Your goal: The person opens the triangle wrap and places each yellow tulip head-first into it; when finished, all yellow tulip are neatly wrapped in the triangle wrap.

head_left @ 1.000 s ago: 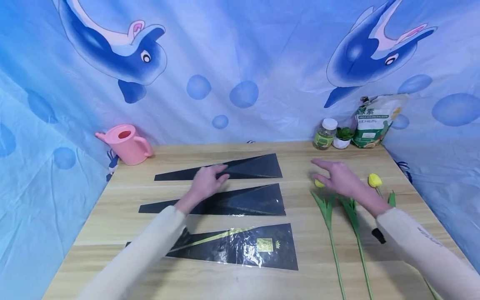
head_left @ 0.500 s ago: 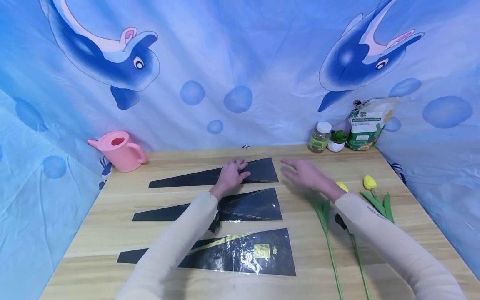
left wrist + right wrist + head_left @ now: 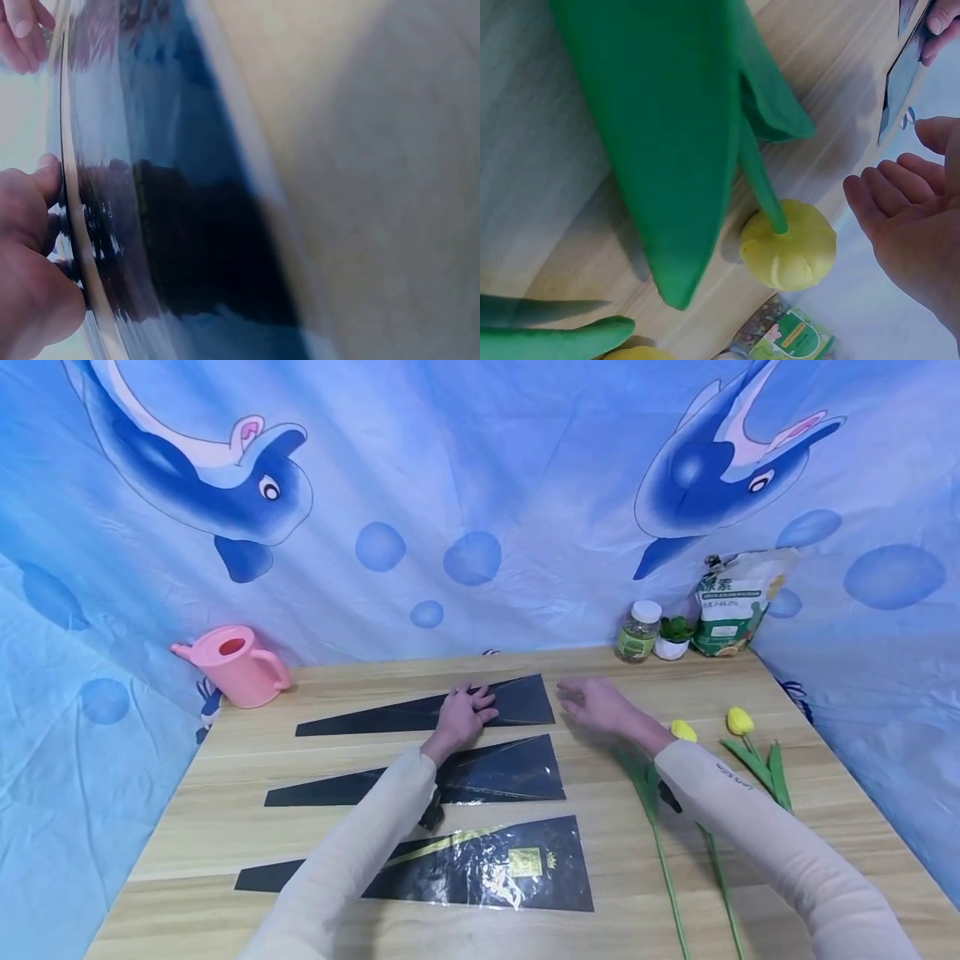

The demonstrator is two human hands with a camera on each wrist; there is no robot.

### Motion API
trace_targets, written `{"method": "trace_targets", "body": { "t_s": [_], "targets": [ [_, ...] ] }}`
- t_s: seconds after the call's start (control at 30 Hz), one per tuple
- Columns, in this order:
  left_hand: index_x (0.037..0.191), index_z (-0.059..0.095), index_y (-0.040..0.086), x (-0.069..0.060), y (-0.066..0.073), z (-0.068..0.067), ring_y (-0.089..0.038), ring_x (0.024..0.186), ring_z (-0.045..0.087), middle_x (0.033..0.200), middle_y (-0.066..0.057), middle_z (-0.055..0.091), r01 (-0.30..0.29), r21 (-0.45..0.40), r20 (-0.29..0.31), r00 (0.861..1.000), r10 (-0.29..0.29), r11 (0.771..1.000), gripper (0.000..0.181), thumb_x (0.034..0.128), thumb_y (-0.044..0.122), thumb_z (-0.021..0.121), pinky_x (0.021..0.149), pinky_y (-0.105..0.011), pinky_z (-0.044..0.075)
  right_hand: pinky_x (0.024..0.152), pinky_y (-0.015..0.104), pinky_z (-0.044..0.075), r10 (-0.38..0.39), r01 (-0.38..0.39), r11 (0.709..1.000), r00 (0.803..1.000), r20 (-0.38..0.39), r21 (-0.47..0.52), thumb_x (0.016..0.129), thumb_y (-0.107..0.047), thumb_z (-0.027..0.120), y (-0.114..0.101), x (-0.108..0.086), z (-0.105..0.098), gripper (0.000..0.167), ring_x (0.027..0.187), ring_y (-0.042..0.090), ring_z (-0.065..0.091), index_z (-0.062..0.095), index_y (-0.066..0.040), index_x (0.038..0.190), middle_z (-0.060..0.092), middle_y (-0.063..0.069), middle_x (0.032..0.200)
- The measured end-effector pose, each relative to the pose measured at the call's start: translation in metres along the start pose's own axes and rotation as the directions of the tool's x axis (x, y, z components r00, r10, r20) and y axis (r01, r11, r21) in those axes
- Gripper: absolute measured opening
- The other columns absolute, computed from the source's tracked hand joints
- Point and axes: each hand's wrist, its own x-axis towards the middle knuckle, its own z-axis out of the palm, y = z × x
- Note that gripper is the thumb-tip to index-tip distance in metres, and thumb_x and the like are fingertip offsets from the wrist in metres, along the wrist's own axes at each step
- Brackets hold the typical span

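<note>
Resting on the rearmost black flower sleeve point(image 3: 523, 702), the left hand point(image 3: 460, 717), fingers spread, grips nothing at the head view's centre; the right hand point(image 3: 596, 703), loose and unoccupied, is just beside the sleeve's wide end. In the left wrist view, a dark sleeve point(image 3: 202, 232) crosses the middle. The right wrist view shows a yellow tulip point(image 3: 789, 251) at lower centre.

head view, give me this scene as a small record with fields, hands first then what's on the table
left hand: rests, fingers spread, on the far black wrapper; the hand itself
right hand: just beyond that wrapper's wide end, holding nothing
other wrappers: middle black wrapper; near black wrapper, with gold print
flowers: two yellow flower heads visible at right
back left: pink watering can
back right: jar, potted plant, bag
surface: wooden table
</note>
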Motion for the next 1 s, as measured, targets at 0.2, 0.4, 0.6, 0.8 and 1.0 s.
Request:
{"method": "trace_targets", "body": {
  "t_s": [0.2, 0.4, 0.6, 0.8, 1.0],
  "targets": [
    [0.129, 0.066, 0.005, 0.0012, 0.0012, 0.0022, -0.034, 0.146, 0.027, 0.146, -0.010, 0.051, 0.010, -0.019, -0.037, 0.999, -0.011, 1.000, 0.037, 0.0975, 0.024, 0.067, 0.121, -0.045, 0.013, 0.105, 0.051, 0.044, 0.009, -0.009, 1.000, 1.000, 0.009, 0.000, 0.098, -0.009, 0.061, 0.0011, -0.0022, 0.0020, 0.045, 0.090, 0.031, 0.068, 0.051, 0.011, 0.137, 0.058, 0.025, 0.133],
    [0.124, 0.069, 0.005, 0.0027, 0.0016, 0.0046, -0.033, 0.146, 0.029, 0.141, -0.009, 0.055, 0.031, -0.054, -0.069, 0.997, -0.035, 0.998, 0.031, 0.0969, 0.020, 0.068, 0.121, -0.045, 0.013, 0.109, 0.051, 0.039, 0.016, -0.016, 1.000, 1.000, 0.007, -0.012, 0.098, -0.009, 0.060, 0.0025, -0.0004, 0.0033, 0.046, 0.124, 0.040, 0.055, 0.051, 0.011, 0.137, 0.057, 0.025, 0.134],
    [0.121, 0.071, 0.007, 0.0033, 0.0034, 0.0061, -0.031, 0.146, 0.030, 0.139, -0.007, 0.058, 0.072, -0.061, -0.092, 0.993, -0.078, 0.996, 0.026, 0.0969, 0.018, 0.068, 0.121, -0.042, 0.014, 0.109, 0.051, 0.039, 0.021, -0.021, 0.999, 1.000, 0.011, -0.027, 0.097, -0.011, 0.061, 0.0011, 0.0026, 0.0041, 0.046, 0.125, 0.040, 0.055, 0.052, 0.011, 0.137, 0.057, 0.025, 0.135],
    [0.117, 0.073, 0.007, 0.0049, 0.0036, 0.0074, -0.030, 0.145, 0.031, 0.137, -0.006, 0.060, 0.085, -0.065, -0.112, 0.989, -0.092, 0.994, 0.023, 0.0967, 0.018, 0.068, 0.121, -0.041, 0.014, 0.109, 0.050, 0.039, 0.028, -0.028, 0.999, 1.000, 0.013, -0.018, 0.097, -0.010, 0.061, 0.0002, 0.0046, 0.0058, 0.046, 0.123, 0.039, 0.056, 0.052, 0.011, 0.137, 0.058, 0.025, 0.134],
    [0.113, 0.075, 0.006, 0.0040, 0.0048, 0.0093, -0.031, 0.143, 0.035, 0.132, -0.007, 0.063, 0.080, -0.131, -0.168, 0.981, -0.102, 0.988, 0.021, 0.0957, 0.015, 0.069, 0.121, -0.042, 0.017, 0.110, 0.050, 0.038, 0.089, -0.086, 0.991, 0.996, -0.017, 0.102, 0.100, -0.009, 0.057, -0.0003, 0.0063, 0.0094, 0.043, 0.129, 0.040, 0.051, 0.050, 0.010, 0.138, 0.056, 0.025, 0.137]
  ]
}}
